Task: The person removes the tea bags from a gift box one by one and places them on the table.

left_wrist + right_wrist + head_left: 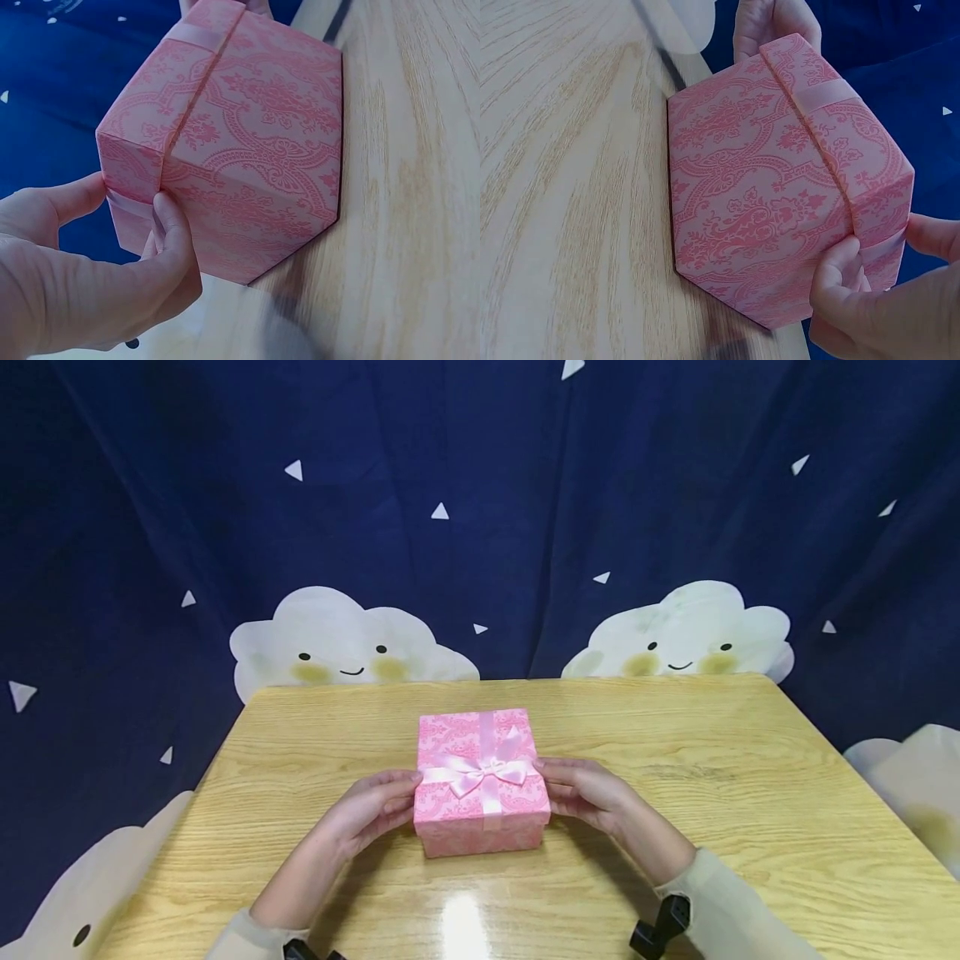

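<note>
A pink patterned gift box [483, 839] stands on the wooden table, in front of the person. Its lid [457, 742] sits on top, crossed by a pale pink ribbon with a bow [487, 770]. On the left side, the left hand [378, 810] pinches the lid, one fingertip right at its lower edge in the left wrist view. The right hand [588, 793] pinches the opposite side of the lid in the same way, near the ribbon. In the right wrist view, a fingertip [844, 251] lies at the seam between lid and box. The contents are hidden.
The light wooden table [315, 735] extends around the box on every side. Behind it hangs a dark blue curtain [480, 460] with white triangles and smiling clouds. Each wrist wears a small black device [660, 927], close above the table's near part.
</note>
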### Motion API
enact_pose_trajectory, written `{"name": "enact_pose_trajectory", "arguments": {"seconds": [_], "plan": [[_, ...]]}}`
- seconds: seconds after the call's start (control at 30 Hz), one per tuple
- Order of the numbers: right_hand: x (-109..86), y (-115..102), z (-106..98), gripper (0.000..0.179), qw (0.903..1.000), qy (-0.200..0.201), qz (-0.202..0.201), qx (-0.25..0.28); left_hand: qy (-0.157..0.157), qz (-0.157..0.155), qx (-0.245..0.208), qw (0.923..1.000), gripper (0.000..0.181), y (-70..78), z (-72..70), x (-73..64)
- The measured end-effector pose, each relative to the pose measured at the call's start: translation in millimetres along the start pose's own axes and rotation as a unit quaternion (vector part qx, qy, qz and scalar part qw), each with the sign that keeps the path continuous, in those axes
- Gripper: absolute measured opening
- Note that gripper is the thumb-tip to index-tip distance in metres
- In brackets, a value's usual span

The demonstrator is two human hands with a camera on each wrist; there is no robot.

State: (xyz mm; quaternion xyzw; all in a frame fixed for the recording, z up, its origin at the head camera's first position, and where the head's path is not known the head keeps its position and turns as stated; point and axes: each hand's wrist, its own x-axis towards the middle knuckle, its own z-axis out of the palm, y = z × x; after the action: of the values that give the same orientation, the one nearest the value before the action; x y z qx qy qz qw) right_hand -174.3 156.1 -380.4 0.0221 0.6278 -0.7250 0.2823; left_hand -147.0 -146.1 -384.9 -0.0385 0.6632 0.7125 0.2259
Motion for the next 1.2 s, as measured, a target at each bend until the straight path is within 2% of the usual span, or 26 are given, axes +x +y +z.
{"name": "enact_pose_trajectory", "arguments": {"seconds": [0.33, 0.77, 1.2], "plan": [[-1.0, -0.8, 0.6, 0.055, 1.0, 0.006, 0.003, 0.003, 0.002, -0.001, 0.004, 1.0, 0.05, 2.8, 1.3, -1.9], [0.7, -2.9, 1.0, 0.054, 1.0, -0.002, 0.003, 0.003, -0.01, 0.002, 0.0, 0.9999, 0.054, 5.5, -0.4, -2.7], [0.5, -6.2, 1.0, 0.039, 0.9997, 0.0, 0.009, 0.024, -0.011, 0.004, -0.013, 0.9998, 0.052, 7.2, -1.0, -2.8]]}}
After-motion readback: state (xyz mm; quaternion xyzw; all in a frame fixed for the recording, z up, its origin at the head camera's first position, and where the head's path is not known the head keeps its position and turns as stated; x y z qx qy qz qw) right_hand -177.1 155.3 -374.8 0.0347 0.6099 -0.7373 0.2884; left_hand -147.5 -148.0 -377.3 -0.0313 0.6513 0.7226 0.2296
